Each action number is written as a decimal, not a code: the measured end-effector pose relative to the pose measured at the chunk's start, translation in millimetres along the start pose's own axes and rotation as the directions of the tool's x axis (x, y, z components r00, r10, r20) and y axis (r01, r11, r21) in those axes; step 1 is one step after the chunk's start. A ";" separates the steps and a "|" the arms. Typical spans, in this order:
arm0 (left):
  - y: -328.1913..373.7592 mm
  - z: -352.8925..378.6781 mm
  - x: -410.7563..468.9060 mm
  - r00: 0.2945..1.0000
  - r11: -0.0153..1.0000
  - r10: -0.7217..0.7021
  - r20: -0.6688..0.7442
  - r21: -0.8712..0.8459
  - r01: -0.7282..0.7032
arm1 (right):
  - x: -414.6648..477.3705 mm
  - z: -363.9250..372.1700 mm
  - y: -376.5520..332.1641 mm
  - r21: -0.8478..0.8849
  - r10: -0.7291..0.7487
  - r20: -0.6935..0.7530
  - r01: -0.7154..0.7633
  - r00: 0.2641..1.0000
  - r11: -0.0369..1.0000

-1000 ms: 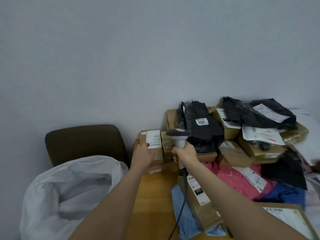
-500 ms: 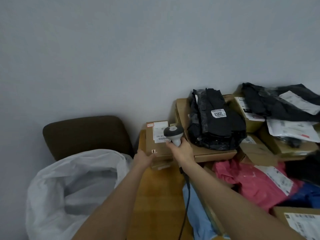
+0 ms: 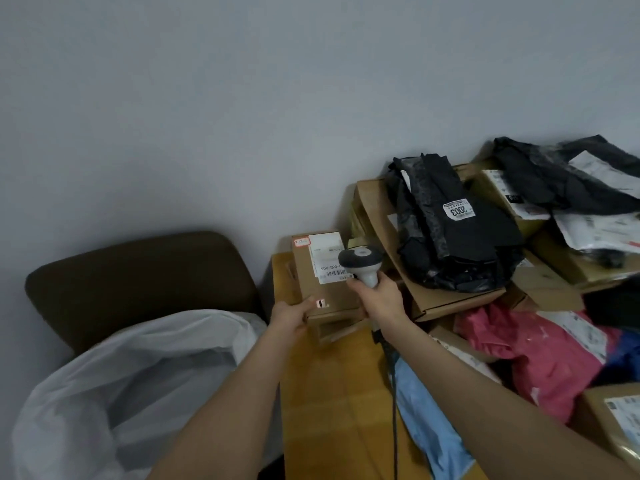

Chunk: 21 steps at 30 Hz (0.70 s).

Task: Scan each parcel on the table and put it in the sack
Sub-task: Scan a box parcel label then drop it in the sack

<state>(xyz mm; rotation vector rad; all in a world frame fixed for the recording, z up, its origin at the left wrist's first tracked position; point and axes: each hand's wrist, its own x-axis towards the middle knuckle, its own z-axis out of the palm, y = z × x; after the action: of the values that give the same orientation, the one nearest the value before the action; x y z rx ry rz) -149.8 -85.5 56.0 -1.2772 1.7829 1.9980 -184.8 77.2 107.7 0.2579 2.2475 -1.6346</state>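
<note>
At the lower left of the frame the white sack (image 3: 114, 393) gapes open beside the wooden counter (image 3: 329, 393). Two bare forearms reach up from the bottom edge. Between them and to the right, a black cable (image 3: 393, 403) runs down across the counter past a light blue mailer (image 3: 426, 420). A pink mailer (image 3: 530, 355) lies further right, and a labelled cardboard box (image 3: 609, 420) sits at the lower right corner.

Near the centre, the left hand (image 3: 289, 317) grips the near left corner of a brown cardboard parcel (image 3: 308, 282), thumb on its top face and fingers curled under the edge. The parcel sits at the far left end of the counter, over a smaller carton, and well outside the sack.

Just right of it, the right hand (image 3: 379, 301) is wrapped firmly round the handle of a grey and white scanner (image 3: 362, 259). The scanner's dark head hangs over the parcel's white label (image 3: 325, 261), covering the label's right edge.

Beyond, at centre right, a black plastic bag (image 3: 453, 244) marked "2003" lies on a flat carton (image 3: 457, 301), with more parcels heaped to the right. A brown chair (image 3: 138, 271) stands behind the sack at the left, against the grey wall (image 3: 242, 98).
</note>
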 end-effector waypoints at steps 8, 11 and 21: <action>7.3 -38.4 -27.2 0.998 0.999 0.030 0.057 -0.012 -0.029 | -27.5 -16.9 -18.6 0.212 -0.025 0.032 0.018 0.999 0.977; 6.1 -48.5 -47.2 0.994 0.994 0.103 0.040 -0.051 -0.101 | -45.8 -28.5 -23.7 0.246 -0.020 0.123 -0.011 0.992 0.969; -18.9 -51.7 -102.2 0.968 0.967 0.250 -0.013 -0.047 -0.251 | -128.5 -46.4 2.7 0.217 -0.067 0.224 0.018 0.972 0.976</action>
<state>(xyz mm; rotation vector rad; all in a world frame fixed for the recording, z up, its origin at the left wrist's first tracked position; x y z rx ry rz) -50.4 -85.4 116.1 -1.1199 1.9992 2.1797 -73.2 129.3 167.0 0.0677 1.9220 -1.8283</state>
